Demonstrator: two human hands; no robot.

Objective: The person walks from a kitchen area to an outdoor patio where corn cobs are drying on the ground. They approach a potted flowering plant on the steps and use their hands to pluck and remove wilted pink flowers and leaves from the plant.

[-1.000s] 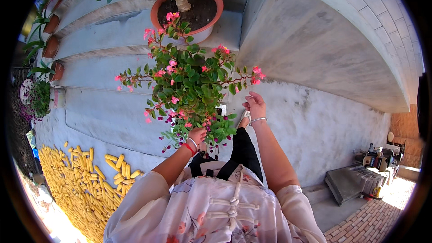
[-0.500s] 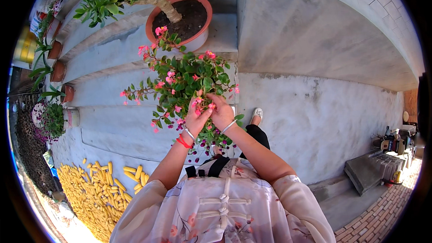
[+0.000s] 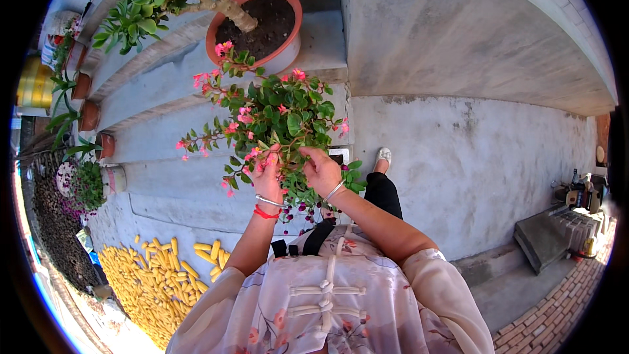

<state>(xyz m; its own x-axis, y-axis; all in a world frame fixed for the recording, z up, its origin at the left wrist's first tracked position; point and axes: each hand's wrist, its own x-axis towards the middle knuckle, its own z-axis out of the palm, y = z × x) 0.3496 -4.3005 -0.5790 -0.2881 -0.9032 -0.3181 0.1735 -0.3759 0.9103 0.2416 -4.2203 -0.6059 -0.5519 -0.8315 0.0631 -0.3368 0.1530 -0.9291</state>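
A bushy plant with green leaves and pink blossoms [image 3: 268, 108] stands in front of me, and its pot is mostly hidden. My left hand [image 3: 267, 180], wearing a silver bangle and a red cord, is closed around a pink flower cluster at the near side of the plant. Just to its right, my right hand [image 3: 322, 174] has its fingers curled together at the leaves. Whatever lies between those fingertips is too small to name. Small round purple flowers [image 3: 301, 208] show below both wrists.
Beyond the plant, a thick-stemmed succulent grows in an orange-rimmed pot [image 3: 291, 39] on concrete steps [image 3: 157, 78]. Corn cobs [image 3: 151, 282] cover the ground at lower left. Several small pots [image 3: 88, 111] line the left side. A concrete wall [image 3: 445, 33] rises at right.
My hands, together at the pink flowers before, have drawn apart. The left has shifted slightly left with the flower cluster, and the right has pulled back a little. The whole view has shifted slightly.
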